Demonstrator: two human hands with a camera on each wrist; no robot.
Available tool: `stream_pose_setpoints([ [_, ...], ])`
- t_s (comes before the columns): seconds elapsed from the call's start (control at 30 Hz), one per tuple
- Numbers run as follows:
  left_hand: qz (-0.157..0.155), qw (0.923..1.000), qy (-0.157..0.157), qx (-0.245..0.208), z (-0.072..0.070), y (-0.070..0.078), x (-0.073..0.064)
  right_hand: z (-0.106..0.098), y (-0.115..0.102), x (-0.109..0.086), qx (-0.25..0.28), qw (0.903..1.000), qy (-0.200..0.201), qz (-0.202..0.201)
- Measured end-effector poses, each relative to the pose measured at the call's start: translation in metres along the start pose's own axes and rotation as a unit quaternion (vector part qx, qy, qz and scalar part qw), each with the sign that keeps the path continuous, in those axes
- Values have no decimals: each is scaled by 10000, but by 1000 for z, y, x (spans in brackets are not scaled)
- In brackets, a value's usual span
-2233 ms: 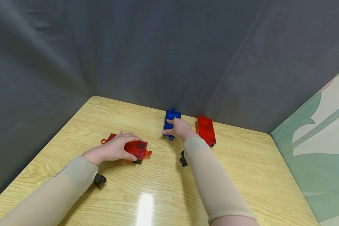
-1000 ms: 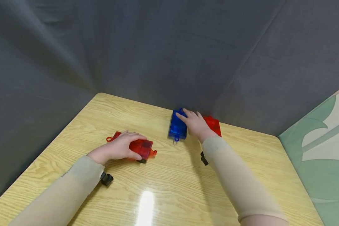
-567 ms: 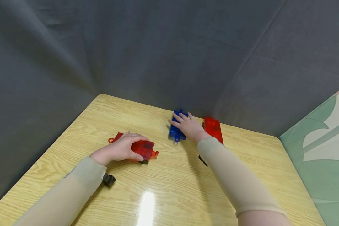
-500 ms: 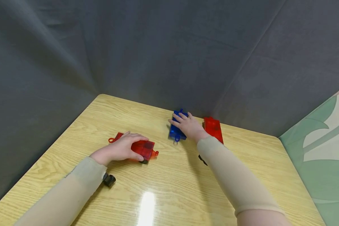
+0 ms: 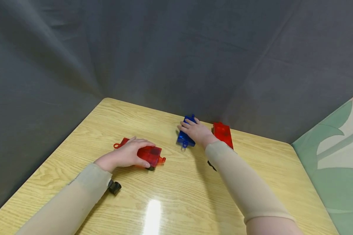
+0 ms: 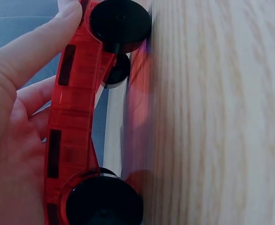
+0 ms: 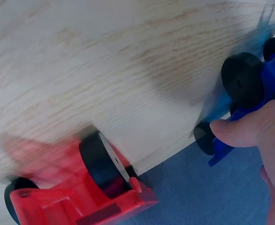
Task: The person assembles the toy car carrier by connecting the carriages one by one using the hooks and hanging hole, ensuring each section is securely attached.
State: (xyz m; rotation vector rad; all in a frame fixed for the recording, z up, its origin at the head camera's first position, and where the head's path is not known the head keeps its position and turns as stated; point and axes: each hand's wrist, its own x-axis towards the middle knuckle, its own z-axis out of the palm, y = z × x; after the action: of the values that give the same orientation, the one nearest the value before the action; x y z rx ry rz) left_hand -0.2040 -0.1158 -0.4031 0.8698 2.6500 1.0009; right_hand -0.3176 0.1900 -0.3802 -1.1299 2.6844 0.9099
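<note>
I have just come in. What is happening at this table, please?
A person's left hand holds a red toy vehicle on the table; the right hand lies across a blue toy vehicle near the far edge. A second red vehicle stands to its right, with no hand on it.

Dark grey cloth point(image 5: 170, 55) behind wooden table point(image 5: 264, 163); leaf-patterned panel point(image 5: 335, 173) at right

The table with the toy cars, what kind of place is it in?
Maybe an indoor play or filming corner, though I can't be sure: there's a wood-grain table, a dark cloth-like backdrop behind it, and a blue toy car on top.
</note>
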Motion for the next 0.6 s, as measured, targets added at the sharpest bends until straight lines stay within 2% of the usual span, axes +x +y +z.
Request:
stream_pose_setpoints([
  [0.37,45,10000,0,-19,2,1,2,5,7,-5,-192,9994,242,-127],
  [0.6,-34,10000,-16,2,3,0,2,1,7,-4,134,9998,166,-7],
])
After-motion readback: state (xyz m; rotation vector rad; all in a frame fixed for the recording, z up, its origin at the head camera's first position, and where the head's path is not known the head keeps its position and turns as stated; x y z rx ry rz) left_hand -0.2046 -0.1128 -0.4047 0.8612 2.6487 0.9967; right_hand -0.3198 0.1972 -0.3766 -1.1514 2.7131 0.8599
